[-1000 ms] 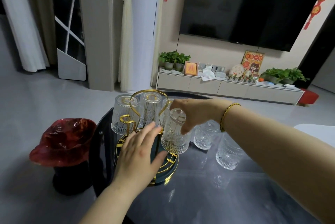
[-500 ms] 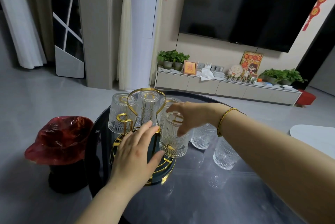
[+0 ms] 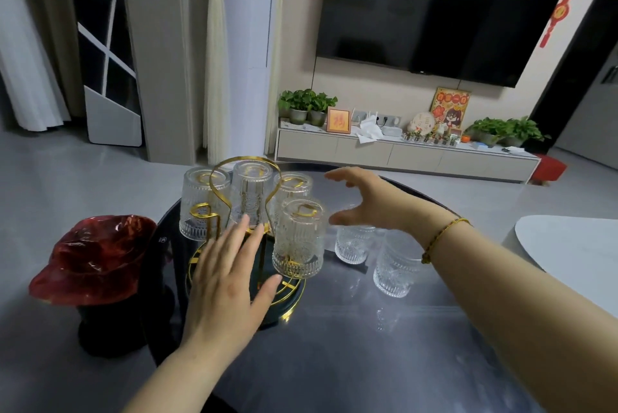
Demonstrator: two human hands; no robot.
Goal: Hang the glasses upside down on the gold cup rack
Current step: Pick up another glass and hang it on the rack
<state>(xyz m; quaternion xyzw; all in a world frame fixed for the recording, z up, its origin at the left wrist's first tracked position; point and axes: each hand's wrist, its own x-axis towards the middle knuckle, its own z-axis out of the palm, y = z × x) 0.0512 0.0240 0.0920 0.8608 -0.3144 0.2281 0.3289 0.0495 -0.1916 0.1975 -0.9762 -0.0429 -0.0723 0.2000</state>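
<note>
The gold cup rack [image 3: 214, 188] stands on a round dark tray with a gold rim [image 3: 291, 309] on the dark glass table [image 3: 351, 345]. Several ribbed clear glasses hang on it upside down; the nearest glass [image 3: 299, 238] sits on the front right peg. My left hand [image 3: 227, 282] lies flat on the tray with fingers spread, holding nothing. My right hand [image 3: 368, 202] hovers open just right of the nearest glass, apart from it. Two upright glasses stand on the table, one [image 3: 352, 245] under my right hand and one [image 3: 393, 265] beside my right wrist.
A red crinkled shade on a dark base [image 3: 93, 262] stands left of the table. A white tabletop edge [image 3: 568, 245] shows at the right. Beyond lie a grey floor, a low TV cabinet [image 3: 401, 155] with plants, and a wall-mounted TV.
My right hand has let go of the nearest glass, which now hangs on the rack, and has drawn back to the right with fingers spread. My left hand stays on the tray.
</note>
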